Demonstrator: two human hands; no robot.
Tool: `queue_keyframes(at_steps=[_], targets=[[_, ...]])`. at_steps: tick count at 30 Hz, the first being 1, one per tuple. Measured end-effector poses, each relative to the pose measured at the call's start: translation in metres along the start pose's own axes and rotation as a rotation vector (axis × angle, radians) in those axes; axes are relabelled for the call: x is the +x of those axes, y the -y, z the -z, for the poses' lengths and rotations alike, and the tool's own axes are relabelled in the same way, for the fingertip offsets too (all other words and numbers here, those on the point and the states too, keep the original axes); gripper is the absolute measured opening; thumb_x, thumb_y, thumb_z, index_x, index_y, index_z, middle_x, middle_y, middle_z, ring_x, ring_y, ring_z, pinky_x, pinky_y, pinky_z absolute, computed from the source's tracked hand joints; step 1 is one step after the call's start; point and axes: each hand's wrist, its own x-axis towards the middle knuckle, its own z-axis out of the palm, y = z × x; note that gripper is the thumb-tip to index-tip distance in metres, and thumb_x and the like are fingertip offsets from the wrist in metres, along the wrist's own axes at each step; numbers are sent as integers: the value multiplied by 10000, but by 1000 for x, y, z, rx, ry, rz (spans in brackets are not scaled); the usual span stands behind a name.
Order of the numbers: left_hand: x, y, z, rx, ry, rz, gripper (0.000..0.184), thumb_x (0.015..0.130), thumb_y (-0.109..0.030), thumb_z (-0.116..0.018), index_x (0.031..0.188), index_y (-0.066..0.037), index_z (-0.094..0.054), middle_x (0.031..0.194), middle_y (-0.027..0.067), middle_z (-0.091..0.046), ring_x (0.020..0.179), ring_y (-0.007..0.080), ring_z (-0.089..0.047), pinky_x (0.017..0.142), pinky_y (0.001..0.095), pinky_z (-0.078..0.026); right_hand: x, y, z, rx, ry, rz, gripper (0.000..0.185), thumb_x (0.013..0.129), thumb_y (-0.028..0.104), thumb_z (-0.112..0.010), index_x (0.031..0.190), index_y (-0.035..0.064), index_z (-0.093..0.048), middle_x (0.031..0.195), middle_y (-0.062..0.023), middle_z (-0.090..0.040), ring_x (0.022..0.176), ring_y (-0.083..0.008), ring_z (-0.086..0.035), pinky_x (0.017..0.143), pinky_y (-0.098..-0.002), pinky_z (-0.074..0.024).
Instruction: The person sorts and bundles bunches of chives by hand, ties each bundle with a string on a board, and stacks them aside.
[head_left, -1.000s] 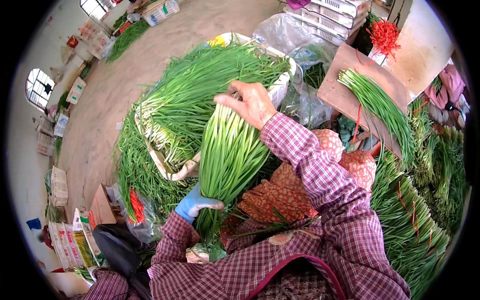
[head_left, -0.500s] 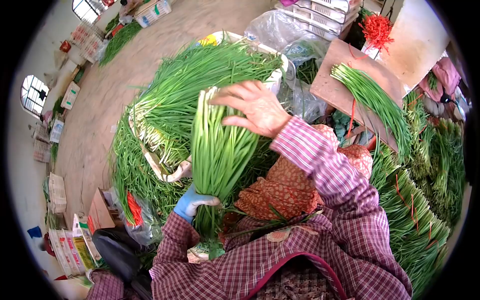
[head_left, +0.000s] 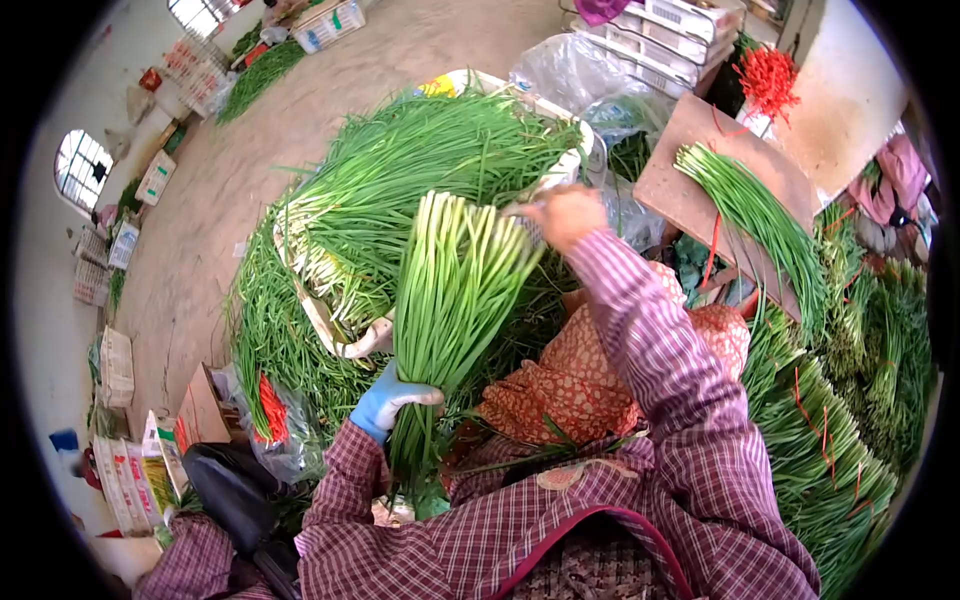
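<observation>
My left hand [head_left: 395,400], in a blue and white glove, is closed around the green leaves of a bunch of garlic chives [head_left: 460,290]. The bunch stands upright, pale stem ends up and fanned out, leaf tips hanging below the fist. My bare right hand [head_left: 570,215] is at the upper right corner of the stem ends. Motion smears its fingers, so whether they grip any stalks cannot be made out. Behind the bunch, a heap of loose chives [head_left: 430,140] fills a white basket [head_left: 345,345].
On my right, a small board [head_left: 665,165] carries another chive bunch [head_left: 750,200]. Red ties [head_left: 768,82] hang behind it. Tied bunches [head_left: 810,430] lie in rows at lower right. White crates [head_left: 670,40] are stacked at the back. A plastic bag [head_left: 290,420] with red ties lies at left.
My right hand has moved from above the stem ends, fingers spread, to their right edge, and it is drawn in. The stem ends have fanned wider. My left hand keeps its grip.
</observation>
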Motion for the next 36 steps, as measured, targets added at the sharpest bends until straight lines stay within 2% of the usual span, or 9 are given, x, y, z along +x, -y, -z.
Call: queue_keyframes(at_steps=[1, 3, 6, 13, 17, 24, 28, 33, 36], targets=[[-2, 6, 2, 6, -36, -24, 628, 678, -101, -746, 1235, 43, -493, 905, 118, -646, 720, 210, -626, 663, 326, -532, 19, -37, -35, -171, -613, 235, 558, 914, 562, -442, 1312, 181, -527, 1124, -127, -648, 1057, -252, -612, 966, -461, -451], [-7, 12, 5, 17, -76, -25, 614, 685, -107, -742, 1224, 49, -492, 883, 120, -649, 710, 215, -631, 666, 328, -537, -6, -46, -17, 345, -716, 401, 633, 887, 529, -550, 1343, 97, -478, 1151, -151, -641, 1072, -282, -610, 951, -432, -475], [4, -7, -1, 105, -108, -80, 444, 725, -222, -711, 1057, 43, -584, 776, 137, -653, 672, 238, -643, 700, 357, -554, -32, -50, -19, 846, -296, 452, 911, 849, 633, -547, 1390, -69, -337, 1308, -269, -510, 1232, -353, -499, 1036, -475, -395], [59, -49, -79, -293, -39, -225, 464, 741, -68, -728, 1157, 29, -547, 990, 109, -631, 775, 209, -646, 704, 322, -564, -8, -35, -48, 1313, 783, 747, 1087, 764, 806, -415, 1504, 78, -92, 1513, -187, -257, 1391, -342, -256, 1110, -553, -243], [81, -43, -151, -303, -56, -418, 357, 773, -103, -697, 1086, 28, -586, 872, 84, -635, 778, 210, -646, 763, 314, -539, -5, -30, -31, 1587, 720, 909, 1164, 628, 827, -511, 1462, 56, -257, 1406, -216, -423, 1232, -336, -494, 1021, -482, -437], [75, -5, -175, -312, 289, -187, 465, 784, -112, -732, 1174, 28, -520, 1051, 113, -641, 940, 189, -639, 854, 316, -526, 4, -94, -52, 1655, 309, 686, 1041, 629, 790, -591, 1310, 10, -484, 1143, -138, -640, 945, -230, -658, 795, -379, -575], [62, -16, -109, 64, 560, -173, 991, 729, -308, -797, 1448, 60, -222, 1456, 238, -341, 1343, 312, -344, 1149, 404, -213, -16, -99, -45, 1623, 431, 638, 958, 670, 676, -689, 1326, 12, -474, 1210, -141, -609, 1034, -245, -629, 910, -401, -521], [71, -39, 24, 115, 102, -519, 1001, 749, -605, -678, 1426, 25, -294, 1404, 256, -412, 1278, 318, -447, 1086, 461, -336, -23, -82, -45, 1598, 642, 634, 867, 748, 527, -738, 1374, 21, -415, 1296, -157, -549, 1099, -252, -598, 919, -386, -511], [69, -79, 14, 67, 194, -681, 1045, 739, -729, -576, 1444, -15, -284, 1443, 189, -390, 1331, 314, -380, 1100, 481, -301, -33, -50, -33, 1385, 653, 672, 954, 764, 498, -738, 1452, 30, -271, 1388, -146, -460, 1200, -241, -518, 991, -371, -449]])
